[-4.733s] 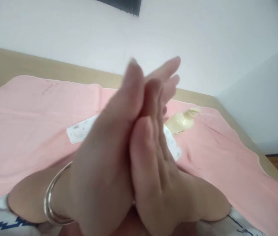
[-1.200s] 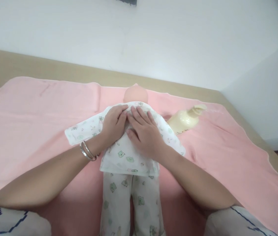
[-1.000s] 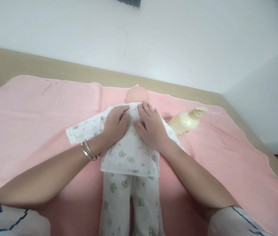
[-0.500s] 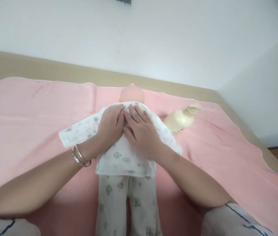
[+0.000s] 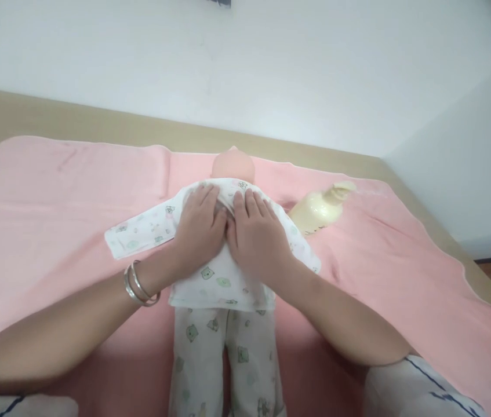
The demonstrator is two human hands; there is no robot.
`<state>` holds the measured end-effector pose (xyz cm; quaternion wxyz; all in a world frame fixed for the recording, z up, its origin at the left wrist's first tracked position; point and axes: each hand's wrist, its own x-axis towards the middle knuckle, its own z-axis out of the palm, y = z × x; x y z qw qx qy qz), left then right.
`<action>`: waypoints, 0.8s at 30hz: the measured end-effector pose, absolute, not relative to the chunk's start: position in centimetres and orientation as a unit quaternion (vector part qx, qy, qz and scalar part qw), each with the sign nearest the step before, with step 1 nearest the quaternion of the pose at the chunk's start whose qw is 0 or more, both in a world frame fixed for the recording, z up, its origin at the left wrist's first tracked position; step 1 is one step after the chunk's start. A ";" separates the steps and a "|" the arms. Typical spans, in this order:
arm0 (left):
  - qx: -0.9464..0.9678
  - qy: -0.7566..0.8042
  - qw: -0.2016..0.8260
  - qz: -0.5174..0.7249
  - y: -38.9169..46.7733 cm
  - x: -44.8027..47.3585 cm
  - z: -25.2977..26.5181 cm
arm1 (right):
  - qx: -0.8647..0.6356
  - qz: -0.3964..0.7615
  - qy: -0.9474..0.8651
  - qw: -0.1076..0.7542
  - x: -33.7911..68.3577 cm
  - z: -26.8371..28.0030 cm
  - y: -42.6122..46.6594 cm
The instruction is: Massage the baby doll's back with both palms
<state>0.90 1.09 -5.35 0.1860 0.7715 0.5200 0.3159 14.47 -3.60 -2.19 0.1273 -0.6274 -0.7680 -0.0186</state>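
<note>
A baby doll (image 5: 233, 165) lies stretched out in front of me, its bare head at the far end. It wears a white printed top (image 5: 223, 284) and matching trousers (image 5: 199, 359). My left hand (image 5: 202, 226) rests flat on the left part of the top's upper body, fingers pointing toward the head. Beside it, my right hand (image 5: 258, 234) lies flat on the right part, its fingers extended. The two thumbs come close together in the middle, and the cloth bunches into a fold between the hands. Both hands cover part of the top.
A pink blanket (image 5: 75, 191) is spread under the doll on a wooden surface (image 5: 97, 113). A cream pump bottle (image 5: 317, 211) lies on its side to the right of the doll. Behind stands a white wall (image 5: 271, 63).
My hands have shifted slightly apart across the doll's upper body, the left one a little outward. The cloth fold between them shows more. The doll and the bottle have stayed in place.
</note>
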 end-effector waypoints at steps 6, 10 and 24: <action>0.793 0.505 0.157 0.303 2.9 0.4 -5.1 | -0.603 -0.022 -0.786 0.132 14.1 -2.0 -5.0; 0.814 0.506 0.127 0.256 1.1 0.7 -4.1 | -0.644 0.036 -0.752 0.132 15.1 -1.8 -2.9; 0.802 0.519 0.222 0.193 1.3 0.6 -2.5 | -0.627 -0.037 -0.771 0.107 15.2 -1.7 -3.1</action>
